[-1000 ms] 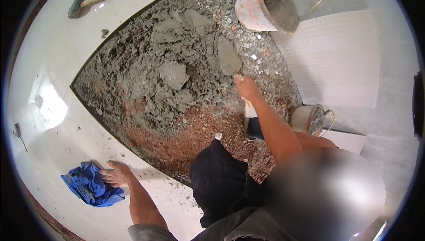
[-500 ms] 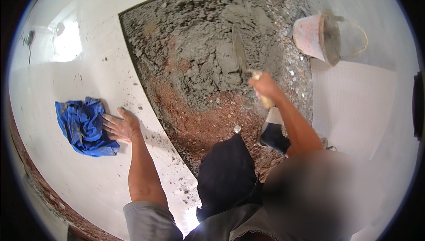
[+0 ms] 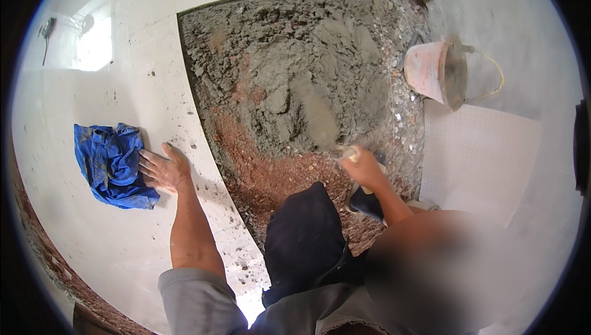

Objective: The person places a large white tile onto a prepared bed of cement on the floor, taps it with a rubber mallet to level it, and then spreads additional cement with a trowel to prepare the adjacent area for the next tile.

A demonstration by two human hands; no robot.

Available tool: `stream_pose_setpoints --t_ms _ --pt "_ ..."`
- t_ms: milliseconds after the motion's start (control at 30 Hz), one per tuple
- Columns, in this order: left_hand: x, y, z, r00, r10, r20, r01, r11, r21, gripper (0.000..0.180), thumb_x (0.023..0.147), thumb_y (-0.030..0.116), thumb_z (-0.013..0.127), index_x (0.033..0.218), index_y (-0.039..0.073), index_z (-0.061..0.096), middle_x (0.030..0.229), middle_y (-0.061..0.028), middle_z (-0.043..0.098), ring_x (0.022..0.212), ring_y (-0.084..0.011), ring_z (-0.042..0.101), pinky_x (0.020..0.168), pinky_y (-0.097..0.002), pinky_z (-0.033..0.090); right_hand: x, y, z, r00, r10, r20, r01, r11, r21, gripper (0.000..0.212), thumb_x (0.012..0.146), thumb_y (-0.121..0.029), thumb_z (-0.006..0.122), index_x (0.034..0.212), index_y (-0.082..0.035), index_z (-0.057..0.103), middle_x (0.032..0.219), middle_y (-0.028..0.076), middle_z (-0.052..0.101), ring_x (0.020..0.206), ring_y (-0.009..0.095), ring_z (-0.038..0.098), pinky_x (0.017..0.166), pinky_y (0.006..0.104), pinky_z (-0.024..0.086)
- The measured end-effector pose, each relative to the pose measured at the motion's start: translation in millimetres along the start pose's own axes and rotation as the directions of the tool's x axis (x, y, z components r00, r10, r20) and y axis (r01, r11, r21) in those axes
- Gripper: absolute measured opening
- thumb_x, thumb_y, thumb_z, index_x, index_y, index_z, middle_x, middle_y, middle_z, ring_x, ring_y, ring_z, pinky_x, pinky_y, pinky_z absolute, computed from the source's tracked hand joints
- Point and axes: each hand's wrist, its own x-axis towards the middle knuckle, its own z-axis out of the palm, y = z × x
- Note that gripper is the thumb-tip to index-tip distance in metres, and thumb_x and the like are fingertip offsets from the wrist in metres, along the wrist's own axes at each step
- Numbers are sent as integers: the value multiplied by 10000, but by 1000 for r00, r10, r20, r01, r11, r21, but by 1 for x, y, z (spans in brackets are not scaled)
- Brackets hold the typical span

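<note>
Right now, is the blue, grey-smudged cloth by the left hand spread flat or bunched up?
Bunched up: the blue cloth lies in raised folds and creases on the glossy white floor.

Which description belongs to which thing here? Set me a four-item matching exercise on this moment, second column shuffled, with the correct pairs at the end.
Things
1. cloth
2. pinkish bucket
3. trowel
4. left hand

Descriptions
A. gripped by the right hand
B. to the right of the grey mortar
C. palm down on the pale slab
D. blue and crumpled

Pairs: 1-D, 2-B, 3-A, 4-C
</note>
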Motion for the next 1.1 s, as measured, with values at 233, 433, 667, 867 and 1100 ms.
stream_pose_setpoints --t_ms 233,433,667,867,1100 --pt "0 1 -3 1000 -18 21 18 1000 -5 775 899 580 352 1496 119 177 1553 -127 173 1438 -296 114 1122 -562 67 115 -26 -48 850 -103 -517 -70 950 -304 362 809 -268 623 1012 18 530 824 227 650 767 398 639 683 475 491" --pt "0 1 -2 1000 6 -3 -6 1000 -13 788 894 581 360 1488 90 195 1539 -150 205 1428 -311 149 1109 -586 76 106 -82 16 879 -221 -423 38 916 -399 277 802 -182 601 999 -17 497 784 212 629 716 383 633 632 487 486" --pt "0 1 -2 1000 -2 10 3 999 -53 785 886 568 371 1489 99 192 1534 -149 222 1425 -336 144 1101 -611 72 53 -112 69 892 -438 -116 342 819 -461 292 792 -205 623 986 -43 478 918 190 614 720 371 628 628 468 489" --pt "1 1 -5 1000 24 3 -24 1000 12 771 898 566 355 1489 99 190 1534 -128 228 1430 -318 131 1105 -592 69 30 -68 48 896 -300 -327 274 954 -125 331 797 -220 625 1042 -26 517 803 149 583 674 295 610 614 426 498" --pt "0 2 -5 1000 14 -2 -14 999 -31 769 890 555 381 1486 103 201 1523 -130 249 1424 -318 143 1105 -595 83 -12 -27 108 901 415 123 -319 445 837 156 867 -169 587 933 -70 486 618 26 485 447 159 486 399 307 443"
